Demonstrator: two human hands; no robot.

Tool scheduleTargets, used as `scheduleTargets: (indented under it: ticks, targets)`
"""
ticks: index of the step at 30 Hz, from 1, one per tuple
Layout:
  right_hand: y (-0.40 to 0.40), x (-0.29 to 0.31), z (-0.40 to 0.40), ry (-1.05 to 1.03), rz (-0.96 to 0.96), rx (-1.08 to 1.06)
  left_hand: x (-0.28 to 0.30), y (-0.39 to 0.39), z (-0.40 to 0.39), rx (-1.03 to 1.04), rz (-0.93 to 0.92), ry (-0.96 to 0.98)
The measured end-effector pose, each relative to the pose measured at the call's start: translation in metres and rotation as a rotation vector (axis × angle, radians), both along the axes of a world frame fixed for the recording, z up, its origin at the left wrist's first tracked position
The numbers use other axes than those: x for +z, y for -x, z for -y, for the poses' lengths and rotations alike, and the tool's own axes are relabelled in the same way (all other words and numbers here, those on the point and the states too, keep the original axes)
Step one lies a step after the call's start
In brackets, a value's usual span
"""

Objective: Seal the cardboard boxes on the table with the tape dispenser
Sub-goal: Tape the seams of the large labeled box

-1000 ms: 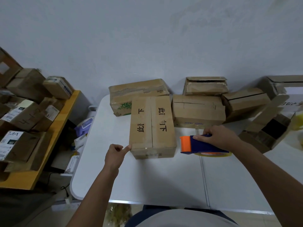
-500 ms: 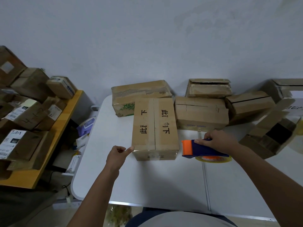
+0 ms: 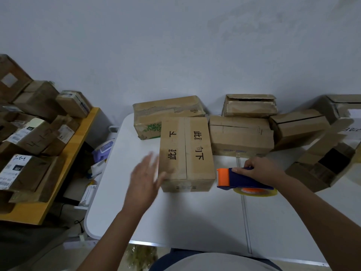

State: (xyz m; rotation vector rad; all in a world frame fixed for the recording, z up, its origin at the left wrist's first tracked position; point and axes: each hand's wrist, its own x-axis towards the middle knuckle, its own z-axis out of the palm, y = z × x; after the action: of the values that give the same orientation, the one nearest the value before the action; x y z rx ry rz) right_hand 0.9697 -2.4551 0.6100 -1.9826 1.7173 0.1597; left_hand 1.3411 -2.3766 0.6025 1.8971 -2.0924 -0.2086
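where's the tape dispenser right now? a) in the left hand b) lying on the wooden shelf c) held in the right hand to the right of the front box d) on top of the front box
c: the right hand grips the blue and orange tape dispenser low over the white table, just right of the front cardboard box, while the left hand is spread open and holds nothing.

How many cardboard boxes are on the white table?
At least 7: printed brown box in front, green-leaf box behind, plain box, torn box, slit box, open box, corner box. More may hide offscreen.
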Motion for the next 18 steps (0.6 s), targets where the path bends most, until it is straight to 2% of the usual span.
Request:
scheduleTargets:
  ticks: [1,2,3,5,6,9,11,13,16,18]
  targets:
    - [0.000,0.000,0.000,-0.005,0.007,-0.002,-0.001,0.006,-0.001,-0.253,0.014,0.026]
    - [-0.001,0.001,-0.001,-0.010,0.015,-0.003,-0.005,0.012,-0.004,-0.449,0.052,-0.034]
    - [-0.001,0.002,-0.002,-0.014,0.020,-0.003,-0.011,0.017,-0.007,-0.548,0.088,-0.126]
    - [-0.002,0.002,-0.002,-0.017,0.028,-0.004,-0.018,0.016,-0.007,-0.551,0.070,-0.230]
    - [-0.002,0.001,-0.002,-0.021,0.035,-0.006,-0.019,0.014,-0.006,-0.540,0.034,-0.214]
    - [-0.005,-0.001,-0.003,-0.026,0.027,0.000,-0.011,0.008,0.003,-0.566,-0.011,-0.022]
    - [-0.006,-0.003,-0.004,-0.018,0.024,0.005,-0.001,0.017,0.018,-0.571,0.025,0.012]
    - [-0.001,-0.006,-0.005,-0.017,0.023,-0.003,0.002,0.036,0.030,-0.651,0.053,-0.046]
    - [0.008,-0.008,-0.006,-0.014,0.033,-0.027,-0.008,0.050,0.038,-0.724,0.072,-0.232]
    - [0.011,-0.009,-0.007,-0.023,0.071,-0.043,-0.011,0.046,0.044,-0.714,0.035,-0.217]
